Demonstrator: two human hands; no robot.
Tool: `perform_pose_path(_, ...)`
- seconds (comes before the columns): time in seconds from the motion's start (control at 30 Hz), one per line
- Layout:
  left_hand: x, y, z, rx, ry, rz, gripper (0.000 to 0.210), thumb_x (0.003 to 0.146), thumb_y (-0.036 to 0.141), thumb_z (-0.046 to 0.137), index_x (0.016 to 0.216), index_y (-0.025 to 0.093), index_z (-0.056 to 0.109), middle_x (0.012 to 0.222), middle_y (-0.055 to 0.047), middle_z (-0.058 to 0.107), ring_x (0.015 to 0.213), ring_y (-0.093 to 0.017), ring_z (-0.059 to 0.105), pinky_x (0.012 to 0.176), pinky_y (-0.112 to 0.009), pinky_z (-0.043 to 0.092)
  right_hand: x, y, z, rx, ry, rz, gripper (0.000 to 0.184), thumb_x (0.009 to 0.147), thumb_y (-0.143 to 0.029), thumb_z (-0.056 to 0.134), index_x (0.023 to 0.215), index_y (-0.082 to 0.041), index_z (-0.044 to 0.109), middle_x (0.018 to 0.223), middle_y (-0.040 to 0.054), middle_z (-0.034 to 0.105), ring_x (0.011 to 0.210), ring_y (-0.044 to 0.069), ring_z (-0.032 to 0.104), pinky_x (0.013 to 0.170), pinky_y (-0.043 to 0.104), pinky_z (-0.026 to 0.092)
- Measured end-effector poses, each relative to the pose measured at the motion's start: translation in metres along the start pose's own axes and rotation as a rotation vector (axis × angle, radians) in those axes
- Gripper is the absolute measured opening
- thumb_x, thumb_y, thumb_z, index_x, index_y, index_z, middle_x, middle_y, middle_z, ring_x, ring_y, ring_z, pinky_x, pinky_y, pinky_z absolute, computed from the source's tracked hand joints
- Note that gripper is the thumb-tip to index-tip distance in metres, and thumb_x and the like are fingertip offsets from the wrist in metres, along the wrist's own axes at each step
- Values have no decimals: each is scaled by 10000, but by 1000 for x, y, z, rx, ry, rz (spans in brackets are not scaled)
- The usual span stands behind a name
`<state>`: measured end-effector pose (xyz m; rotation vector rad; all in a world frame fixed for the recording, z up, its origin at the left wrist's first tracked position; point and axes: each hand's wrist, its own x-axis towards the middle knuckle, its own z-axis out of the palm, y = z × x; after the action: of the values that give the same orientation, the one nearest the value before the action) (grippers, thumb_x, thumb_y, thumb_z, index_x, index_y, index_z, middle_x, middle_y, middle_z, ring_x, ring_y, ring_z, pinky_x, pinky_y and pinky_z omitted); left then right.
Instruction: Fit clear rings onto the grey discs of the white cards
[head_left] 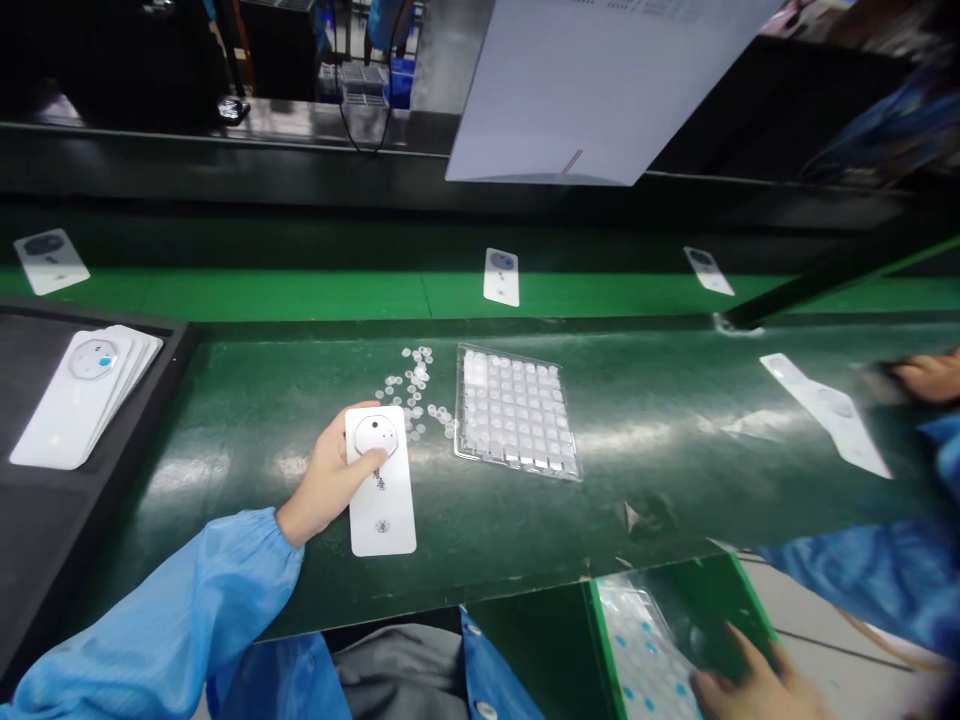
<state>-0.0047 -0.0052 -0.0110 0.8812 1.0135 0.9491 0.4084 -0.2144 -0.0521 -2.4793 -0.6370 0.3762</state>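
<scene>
My left hand (334, 465) grips a white phone-shaped card (388, 520) by its left side, the thumb lying on its front below a printed octagon with dark dots. Just behind the card, small clear discs (415, 378) lie scattered on the green bench. To their right sits a clear plastic tray (517, 412) filled with rows of whitish pieces. My right hand (757, 685) is low at the lower right, blurred, its fingers apart beside a clear sheet with blue dots (649, 650) in a green-edged opening below the bench edge.
Several similar cards (71, 410) are stacked on a black surface (37, 520) at left. Single cards (501, 277) lie on the bright green strip behind the bench. At right, a co-worker's hand (930, 378) is near two overlapping cards (829, 410). A white panel (592, 90) hangs overhead.
</scene>
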Motion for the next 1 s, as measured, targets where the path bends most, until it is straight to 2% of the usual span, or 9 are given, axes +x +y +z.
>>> perform_pose_path(0.07,1,0,0,-5,-1,-7,667,782,277,781,1367,185,474,1180,-120,706,936,-268,743,772,-363,607,-15,-21,15,-39,175,-141,311,695,-472,678,863,-212,711,752,134,667,647,335,608,708,551,499)
perform_pose_path(0.13,2,0,-1,1,-1,-7,679,782,281,785,1375,185,468,1183,-123,707,955,-273,744,776,-364,612,-33,-65,35,40,260,-429,314,823,-464,647,934,-187,742,856,149,720,746,324,656,756,498,523)
perform_pose_path(0.2,2,0,-1,7,-1,-8,684,782,285,787,1376,184,464,1175,-122,712,966,-276,745,772,-363,616,-50,-120,59,184,127,-761,239,907,-403,640,940,-196,755,893,120,741,776,274,681,742,417,545)
perform_pose_path(0.27,2,-1,-2,10,-6,-6,689,783,284,783,1382,182,458,1169,-122,715,969,-278,747,775,-366,618,-63,-171,84,221,-117,-1025,209,976,-330,591,991,-218,766,922,93,744,799,234,690,745,366,555)
perform_pose_path(0.37,1,-1,-2,51,-2,22,668,791,273,768,1378,171,466,1162,-120,715,987,-274,742,789,-356,610,-68,-222,116,153,-330,-1208,245,1019,-308,551,1011,-215,777,878,71,718,734,196,672,695,320,551)
perform_pose_path(0.57,1,-2,-2,147,29,81,561,797,210,722,1324,155,536,1165,-105,707,1036,-246,706,809,-313,578,-54,-233,137,-104,-313,-1225,283,1017,-325,567,950,-163,789,848,88,693,743,218,674,687,329,529)
perform_pose_path(0.83,-1,0,-2,171,44,83,579,795,193,699,1344,150,523,1061,-76,715,892,-199,706,742,-276,564,-58,-233,138,4,-324,-1116,375,1014,-389,518,810,-180,753,751,86,685,674,211,644,645,329,493)
perform_pose_path(0.9,-3,-1,-2,167,18,91,726,819,197,689,1480,178,387,960,-47,724,790,-188,708,686,-276,566,-59,-237,132,127,-412,-990,378,982,-463,555,828,-172,739,733,77,682,627,193,612,611,323,474)
perform_pose_path(1.0,-8,-5,-1,243,1,194,833,874,196,656,1583,243,222,931,-28,737,743,-180,713,685,-285,576,-64,-244,121,442,-688,-665,398,888,-561,665,837,-169,711,710,41,662,532,131,514,521,281,402)
